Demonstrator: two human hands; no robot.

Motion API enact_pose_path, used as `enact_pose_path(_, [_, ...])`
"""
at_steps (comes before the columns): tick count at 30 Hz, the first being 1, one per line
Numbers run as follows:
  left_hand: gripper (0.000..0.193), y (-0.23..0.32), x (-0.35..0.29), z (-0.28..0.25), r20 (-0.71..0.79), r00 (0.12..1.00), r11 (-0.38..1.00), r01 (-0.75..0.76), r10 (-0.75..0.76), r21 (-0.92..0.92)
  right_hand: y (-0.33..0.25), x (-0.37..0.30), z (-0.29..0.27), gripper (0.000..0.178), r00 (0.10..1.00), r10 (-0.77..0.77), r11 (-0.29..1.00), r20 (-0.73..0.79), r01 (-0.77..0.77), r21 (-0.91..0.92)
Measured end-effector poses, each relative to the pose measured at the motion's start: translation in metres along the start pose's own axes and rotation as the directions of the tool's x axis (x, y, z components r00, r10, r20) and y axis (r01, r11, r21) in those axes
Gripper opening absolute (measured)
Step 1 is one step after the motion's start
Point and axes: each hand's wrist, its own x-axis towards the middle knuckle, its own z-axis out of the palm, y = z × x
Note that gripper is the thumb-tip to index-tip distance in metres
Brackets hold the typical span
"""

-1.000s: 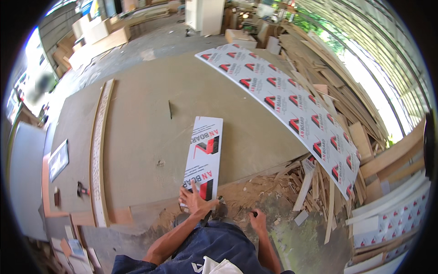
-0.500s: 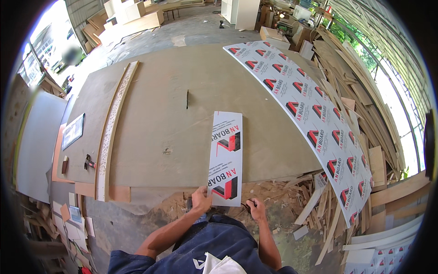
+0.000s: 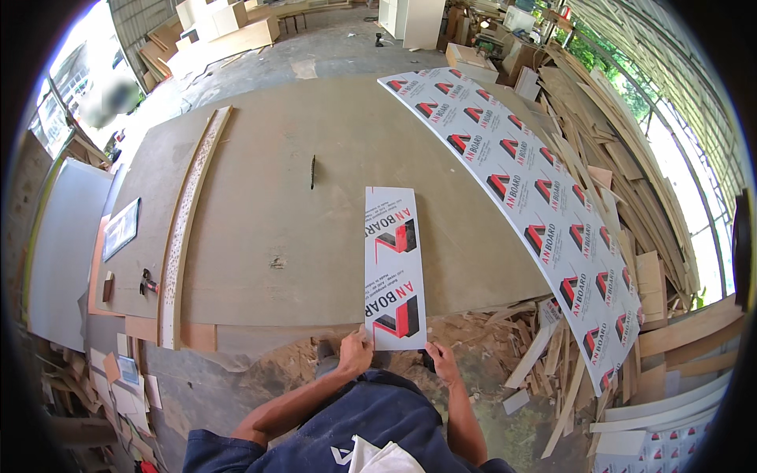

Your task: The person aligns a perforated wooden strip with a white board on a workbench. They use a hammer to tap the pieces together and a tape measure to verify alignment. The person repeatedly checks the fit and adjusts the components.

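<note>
Flanking the printed panel (image 3: 394, 268): left hand (image 3: 356, 353), right hand (image 3: 444, 363).

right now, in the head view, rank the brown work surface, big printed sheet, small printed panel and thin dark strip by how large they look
1. Brown work surface
2. Big printed sheet
3. Small printed panel
4. Thin dark strip

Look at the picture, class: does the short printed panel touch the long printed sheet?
No, brown tabletop shows between the short printed panel and the long printed sheet.
</note>
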Motion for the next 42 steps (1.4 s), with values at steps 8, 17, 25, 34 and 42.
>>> enact_pose_path(8, [0.047, 0.027, 0.05, 0.011, -0.064, 0.998, 0.965, -0.036, 0.02, -0.259, -0.013, 0.006, -0.017, 0.04, 0.992, -0.052, 0.992, -0.118, 0.038, -0.118])
enact_pose_path(17, [0.047, 0.02, 0.208, -0.008, -0.045, 0.985, 0.864, 0.122, -0.164, -0.488, -0.024, 0.005, 0.005, 0.042, 0.986, 0.031, 0.999, -0.163, -0.036, -0.027])
enact_pose_path(25, [0.056, 0.046, 0.066, 0.015, 0.053, 0.975, 0.913, 0.222, -0.216, -0.342, -0.035, 0.006, 0.009, 0.04, 0.958, 0.085, 0.996, -0.273, -0.08, 0.032])
enact_pose_path(34, [0.016, 0.045, 0.003, 0.018, 0.331, 0.914, 0.727, 0.392, -0.235, -0.564, -0.051, 0.016, 0.001, 0.035, 0.922, 0.178, 0.977, -0.344, -0.122, 0.178])
enact_pose_path(42, [0.011, 0.027, 0.014, 0.008, 0.508, 0.843, 0.692, 0.474, -0.179, -0.545, -0.042, 0.015, -0.002, 0.035, 0.909, 0.188, 0.979, -0.372, -0.145, 0.14])
